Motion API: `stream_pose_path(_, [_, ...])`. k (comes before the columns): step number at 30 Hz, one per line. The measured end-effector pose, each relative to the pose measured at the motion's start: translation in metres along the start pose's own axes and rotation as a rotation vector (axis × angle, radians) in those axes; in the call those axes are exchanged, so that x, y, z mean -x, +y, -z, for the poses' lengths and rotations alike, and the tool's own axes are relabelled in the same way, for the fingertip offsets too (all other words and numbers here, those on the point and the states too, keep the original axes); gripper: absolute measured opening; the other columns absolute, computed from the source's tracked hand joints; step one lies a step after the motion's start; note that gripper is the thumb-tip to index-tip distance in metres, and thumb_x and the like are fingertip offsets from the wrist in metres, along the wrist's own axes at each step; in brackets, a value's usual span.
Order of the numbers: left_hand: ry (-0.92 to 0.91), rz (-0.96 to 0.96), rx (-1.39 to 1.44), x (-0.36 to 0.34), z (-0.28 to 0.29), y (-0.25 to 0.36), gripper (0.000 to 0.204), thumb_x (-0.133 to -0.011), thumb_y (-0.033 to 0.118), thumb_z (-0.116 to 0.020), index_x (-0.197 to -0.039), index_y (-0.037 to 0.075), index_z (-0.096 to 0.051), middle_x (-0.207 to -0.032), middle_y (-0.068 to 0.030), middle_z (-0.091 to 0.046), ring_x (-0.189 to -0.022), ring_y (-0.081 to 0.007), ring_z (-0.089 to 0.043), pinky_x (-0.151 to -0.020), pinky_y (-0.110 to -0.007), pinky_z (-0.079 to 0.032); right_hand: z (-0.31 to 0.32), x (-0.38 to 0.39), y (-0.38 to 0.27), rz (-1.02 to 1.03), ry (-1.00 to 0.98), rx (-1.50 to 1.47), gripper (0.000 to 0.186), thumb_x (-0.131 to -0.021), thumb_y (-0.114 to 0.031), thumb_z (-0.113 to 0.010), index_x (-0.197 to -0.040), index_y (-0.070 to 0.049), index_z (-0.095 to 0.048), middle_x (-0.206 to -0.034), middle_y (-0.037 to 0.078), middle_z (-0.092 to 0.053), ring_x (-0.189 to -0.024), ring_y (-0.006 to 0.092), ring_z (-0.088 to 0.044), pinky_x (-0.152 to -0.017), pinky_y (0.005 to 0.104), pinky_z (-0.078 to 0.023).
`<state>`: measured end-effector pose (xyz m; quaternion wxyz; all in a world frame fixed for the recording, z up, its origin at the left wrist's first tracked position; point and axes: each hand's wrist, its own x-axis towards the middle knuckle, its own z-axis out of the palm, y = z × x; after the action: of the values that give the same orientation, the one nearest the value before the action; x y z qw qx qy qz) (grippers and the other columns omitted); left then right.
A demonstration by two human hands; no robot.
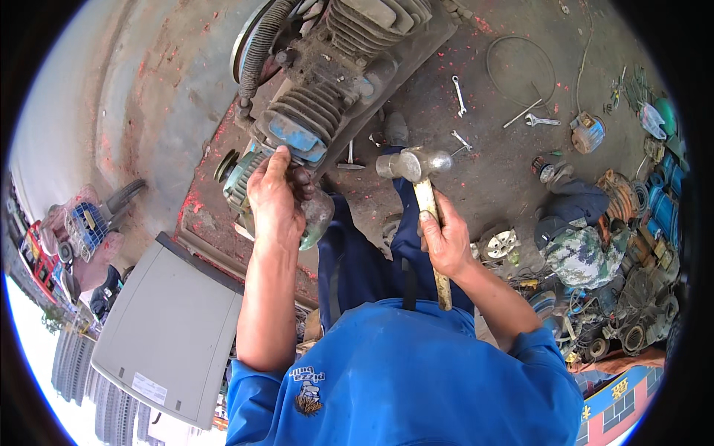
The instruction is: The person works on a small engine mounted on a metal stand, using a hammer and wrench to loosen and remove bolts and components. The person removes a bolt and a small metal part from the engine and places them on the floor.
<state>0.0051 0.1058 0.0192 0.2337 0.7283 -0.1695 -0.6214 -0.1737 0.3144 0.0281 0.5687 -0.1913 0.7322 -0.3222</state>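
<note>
My right hand (445,234) grips a ball-peen hammer (424,172) by its pale yellow handle, the steel head raised beside the machine. My left hand (275,193) is at the lower end of a dusty compressor (309,111), thumb near its blue-faced finned cylinder (290,130); the fingers are bent, and what they hold is hidden. A green finned motor (236,182) sits just left of and beneath that hand. A thick coiled hose (251,63) runs along the compressor's left side.
Wrenches (459,97), a cable loop (520,37) and a small motor (586,134) lie on the floor. At right, a person in camouflage (584,256) crouches among piled parts (632,320). A grey cabinet (167,327) stands lower left, a basket (85,227) beyond it.
</note>
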Motion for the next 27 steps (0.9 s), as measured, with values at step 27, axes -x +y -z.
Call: stream_pose_path(27, [0.356, -0.222, -0.134, 0.02, 0.001, -0.04, 0.025, -0.101, 0.024, -0.056, -0.093, 0.001, -0.056, -0.078, -0.012, -0.06, -0.064, -0.0197, -0.056, -0.055, -0.03, -0.044, 0.07, -0.12, 0.081, -0.338, -0.065, -0.114, 0.047, -0.103, -0.019, -0.053, -0.146, -0.003, -0.043, -0.072, 0.001, -0.055, -0.053, 0.0084, -0.052, -0.05, 0.0258, -0.046])
